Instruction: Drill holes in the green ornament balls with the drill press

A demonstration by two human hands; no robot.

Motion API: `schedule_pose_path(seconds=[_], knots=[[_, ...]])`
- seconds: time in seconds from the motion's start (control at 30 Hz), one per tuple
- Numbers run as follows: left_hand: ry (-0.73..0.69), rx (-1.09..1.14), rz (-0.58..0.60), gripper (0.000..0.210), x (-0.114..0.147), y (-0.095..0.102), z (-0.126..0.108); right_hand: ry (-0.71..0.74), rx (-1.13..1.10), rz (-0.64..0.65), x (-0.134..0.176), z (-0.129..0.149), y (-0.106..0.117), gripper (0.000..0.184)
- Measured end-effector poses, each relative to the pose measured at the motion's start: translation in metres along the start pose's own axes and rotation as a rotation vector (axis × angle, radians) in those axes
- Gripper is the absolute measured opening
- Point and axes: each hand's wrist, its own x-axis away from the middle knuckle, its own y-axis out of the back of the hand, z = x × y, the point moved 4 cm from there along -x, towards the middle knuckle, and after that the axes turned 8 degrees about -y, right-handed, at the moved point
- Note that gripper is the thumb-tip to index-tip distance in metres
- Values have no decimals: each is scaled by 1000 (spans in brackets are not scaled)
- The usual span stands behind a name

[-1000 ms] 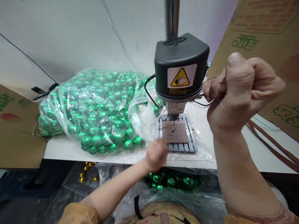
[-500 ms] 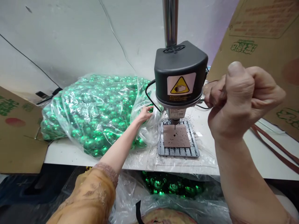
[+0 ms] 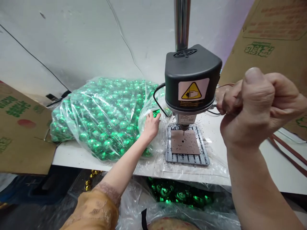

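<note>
At the mouth of a clear plastic bag (image 3: 112,95) full of shiny green mirrored balls (image 3: 96,121), my left hand (image 3: 151,126) reaches in with its fingers apart. Its fingertips are beside a green ball (image 3: 156,112), partly hidden by the hand and the plastic. My right hand (image 3: 254,105) is a fist around the feed lever of a black bench drill press (image 3: 193,80), on the machine's right side; most of the lever is hidden in the fist. Under the drill bit (image 3: 184,132), a brown square board (image 3: 184,147) with one dark hole lies on the slotted metal base (image 3: 203,156).
Dark shavings litter the base and white table (image 3: 69,156). Cardboard boxes stand at the left (image 3: 24,134) and right (image 3: 263,28). A black cable (image 3: 154,95) loops beside the drill head. More green balls (image 3: 179,193) lie below the table edge, with plastic around them.
My left hand has shifted slightly nearer, its fingers bent at the bag's mouth. My right fist stays at the lever. The whole view has moved a little to the left.
</note>
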Motion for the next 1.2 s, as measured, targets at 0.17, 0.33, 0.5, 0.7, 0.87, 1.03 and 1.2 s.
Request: schedule_pose_path(seconds=[0.17,0.33,0.5,0.7,0.87,1.03,1.2], knots=[[91,745,-46,42,46,8,-24,21,-22,5,-1,-1,0,42],[340,1234,7,65,82,-19,-40,-12,-9,20,-1,-2,2,44],[330,1159,-71,57,91,-39,-44,5,7,41,-1,-2,2,46],[210,1063,30,57,90,-50,-54,-3,95,29,1,-3,2,51],[179,1023,37,58,85,-57,-60,-8,44,56,4,-1,1,48],[143,1027,37,59,79,-62,-65,-10,52,53,3,-1,0,49],[136,1043,49,63,79,-66,-64,-10,79,45,3,-3,1,51]])
